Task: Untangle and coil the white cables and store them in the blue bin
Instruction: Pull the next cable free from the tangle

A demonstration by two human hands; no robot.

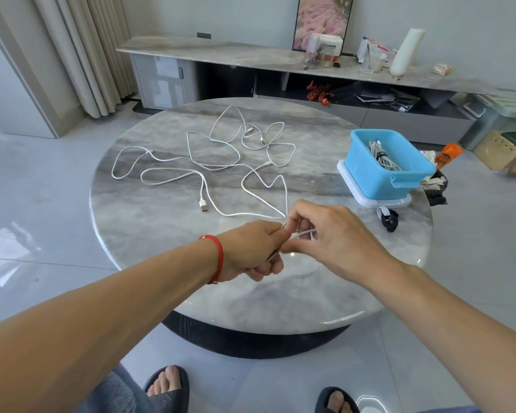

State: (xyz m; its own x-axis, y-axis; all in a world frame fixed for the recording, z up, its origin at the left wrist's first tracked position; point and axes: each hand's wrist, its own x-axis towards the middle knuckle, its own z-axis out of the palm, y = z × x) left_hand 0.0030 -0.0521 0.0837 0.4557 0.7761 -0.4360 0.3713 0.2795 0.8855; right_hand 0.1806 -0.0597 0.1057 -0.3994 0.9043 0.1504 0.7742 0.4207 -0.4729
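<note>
We see both arms reach forward, bare, and meet in the middle. The left hand [252, 248] is curled into a loose fist, with a red string band on its wrist. The right hand [328, 234] sits just beside it, back up, its fingers [295, 217] bent down. Both hands pinch the same thin white cable [303, 234] between them.

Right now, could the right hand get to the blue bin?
Probably yes: the blue bin stands open-topped on the table, with nothing between it and the right hand. But that hand is busy holding a white cable.
</note>
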